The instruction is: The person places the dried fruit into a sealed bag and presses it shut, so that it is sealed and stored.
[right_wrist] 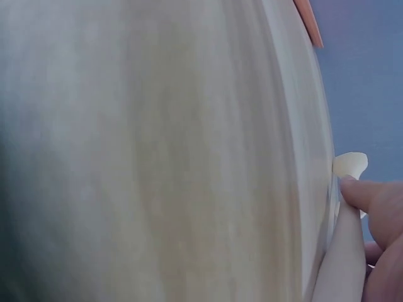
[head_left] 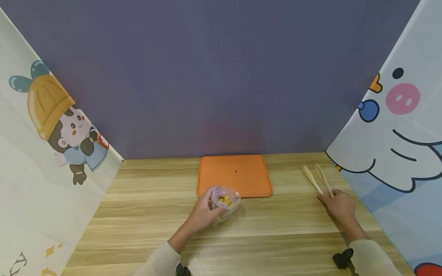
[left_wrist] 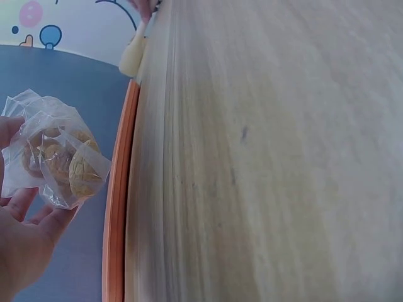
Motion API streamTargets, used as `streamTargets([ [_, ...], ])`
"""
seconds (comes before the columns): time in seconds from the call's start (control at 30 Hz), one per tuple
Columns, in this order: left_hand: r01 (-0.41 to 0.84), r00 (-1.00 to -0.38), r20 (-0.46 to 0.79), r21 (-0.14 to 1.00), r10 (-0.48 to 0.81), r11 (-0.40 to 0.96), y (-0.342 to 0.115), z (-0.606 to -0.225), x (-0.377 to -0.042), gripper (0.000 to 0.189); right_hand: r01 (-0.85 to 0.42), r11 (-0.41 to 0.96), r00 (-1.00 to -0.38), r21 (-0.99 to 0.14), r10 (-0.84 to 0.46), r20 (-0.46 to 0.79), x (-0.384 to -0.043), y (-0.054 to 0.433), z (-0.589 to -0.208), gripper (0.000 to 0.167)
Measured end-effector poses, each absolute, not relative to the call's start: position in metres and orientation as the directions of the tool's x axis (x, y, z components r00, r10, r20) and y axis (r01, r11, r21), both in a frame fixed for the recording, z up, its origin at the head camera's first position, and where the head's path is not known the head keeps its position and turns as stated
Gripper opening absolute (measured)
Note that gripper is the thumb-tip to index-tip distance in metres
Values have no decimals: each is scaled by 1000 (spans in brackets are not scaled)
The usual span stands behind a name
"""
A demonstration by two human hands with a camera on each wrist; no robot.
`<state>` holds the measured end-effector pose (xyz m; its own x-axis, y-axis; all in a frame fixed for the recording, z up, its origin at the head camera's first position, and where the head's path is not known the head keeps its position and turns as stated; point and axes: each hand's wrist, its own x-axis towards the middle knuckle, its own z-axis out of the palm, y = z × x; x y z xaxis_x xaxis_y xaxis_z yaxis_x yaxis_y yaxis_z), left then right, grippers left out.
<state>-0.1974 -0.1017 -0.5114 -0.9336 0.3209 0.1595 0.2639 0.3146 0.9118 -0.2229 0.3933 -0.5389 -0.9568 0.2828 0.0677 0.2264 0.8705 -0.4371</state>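
My left hand (head_left: 203,211) grips a clear plastic bag (head_left: 226,214) at its side, with the bag's mouth turned upward. Inside lie several rounded yellow-tan pieces (left_wrist: 82,170), wrinkled like walnuts in the left wrist view. The bag is held over the front edge of an orange tray (head_left: 241,176). Far to the right, my right hand (head_left: 340,207) holds a pair of cream tongs (head_left: 312,180) low over the table, their two arms spread and pointing away from me. The right wrist view shows the thumb along one tong arm (right_wrist: 343,251); the other fingers are partly hidden.
The wood-grain table (head_left: 155,191) ends at a grey-blue back panel (head_left: 221,84). Side panels with cartoon prints stand at the left (head_left: 41,199) and right (head_left: 397,161). A small dark speck (head_left: 236,171) shows on the tray.
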Motion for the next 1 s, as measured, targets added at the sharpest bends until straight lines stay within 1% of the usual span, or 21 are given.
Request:
streamTargets([
  [0.17,265,-935,163,911,316,315,-101,-510,-196,70,209,872,-966,-443,255,47,-223,400,-538,68],
  [0.23,270,-935,170,910,312,316,-100,-509,-196,70,196,876,-967,-441,247,61,-223,401,-537,68],
  [0.3,277,-935,179,907,307,317,-100,-509,-195,70,172,883,-967,-436,236,98,-223,401,-535,68],
  [0.4,291,-931,195,907,308,305,-99,-509,-195,70,132,897,-960,-422,221,170,-222,395,-529,63],
  [0.5,297,-928,202,910,315,291,-97,-509,-196,70,107,902,-956,-418,209,206,-221,382,-518,57],
  [0.6,301,-924,206,911,322,281,-94,-509,-196,69,88,902,-958,-423,193,211,-220,366,-504,54],
  [0.83,304,-922,208,911,326,280,-91,-508,-196,67,-88,872,-957,-481,60,285,-215,321,-472,40],
  [1.0,298,-925,201,910,323,289,-91,-507,-197,67,-166,845,-952,-508,-4,306,-216,291,-460,32],
])
